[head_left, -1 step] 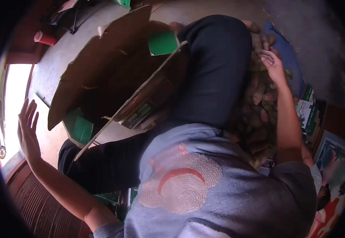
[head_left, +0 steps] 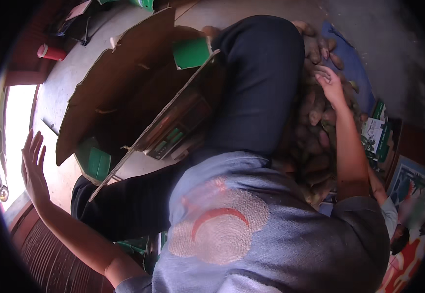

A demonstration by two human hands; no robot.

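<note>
the right hand (head_left: 330, 84) is seen at the upper right of the frame, lowered onto a heap of potatoes (head_left: 315, 141) that runs down the right side beside the dark trouser leg (head_left: 256, 83). its fingers are curled over the top of the heap and touch the tubers there, but whether one is actually closed in the grip cannot be told, since the palm faces away. the left hand (head_left: 32, 168) is held at the left edge of the frame with the fingers spread wide and nothing in it, well apart from the heap and near a bright opening. between the two, in the upper middle, an open cardboard box (head_left: 124, 83) with green patches is tilted against the leg, its dark inside turned toward the left. the step in hand is judged to be the picking of a potato from the top of the heap. for the next move, a firm closing of the fingers round one tuber would be called for, then a lift across the leg toward the box, with care that neighbours are not rolled off onto the blue sheet (head_left: 351, 63) beneath.
</note>
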